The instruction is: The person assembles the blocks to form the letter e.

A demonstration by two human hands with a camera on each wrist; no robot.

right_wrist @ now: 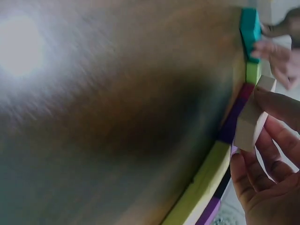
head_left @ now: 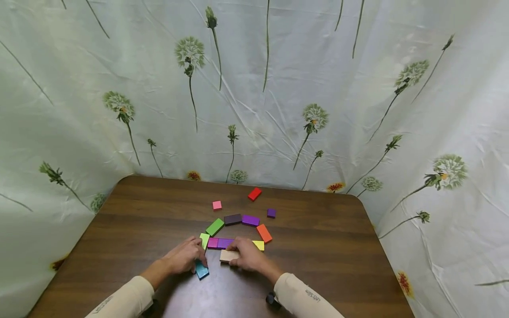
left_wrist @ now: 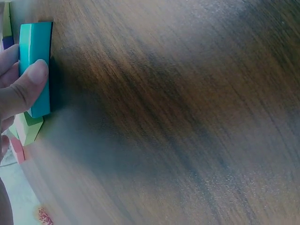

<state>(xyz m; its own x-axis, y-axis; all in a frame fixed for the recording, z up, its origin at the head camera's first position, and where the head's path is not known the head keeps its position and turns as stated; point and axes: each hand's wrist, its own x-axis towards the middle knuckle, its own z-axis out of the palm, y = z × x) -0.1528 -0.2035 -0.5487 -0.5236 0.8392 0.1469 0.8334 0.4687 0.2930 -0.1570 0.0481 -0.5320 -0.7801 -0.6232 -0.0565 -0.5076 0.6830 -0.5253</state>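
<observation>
My left hand [head_left: 184, 256] pinches a teal block [head_left: 202, 270] at the near left end of a curve of coloured blocks; in the left wrist view the thumb presses on the block's side [left_wrist: 40, 89]. Between the thumb and fingers of my right hand [head_left: 248, 255] is a plain beige block [head_left: 229, 255], which seems raised off the table in the right wrist view. It is just on the near side of a straight row with a pink block [head_left: 212, 243], a purple block [head_left: 224, 243] and a yellow block [head_left: 259, 245]. My right hand hides part of that row.
Beyond the row curve a lime block [head_left: 204, 240], a green block [head_left: 215, 227], a dark block [head_left: 232, 219], a violet block [head_left: 250, 220] and an orange block [head_left: 264, 233]. Farther back lie small pink [head_left: 217, 205], red [head_left: 254, 194] and purple [head_left: 271, 213] pieces on the wooden table [head_left: 326, 265].
</observation>
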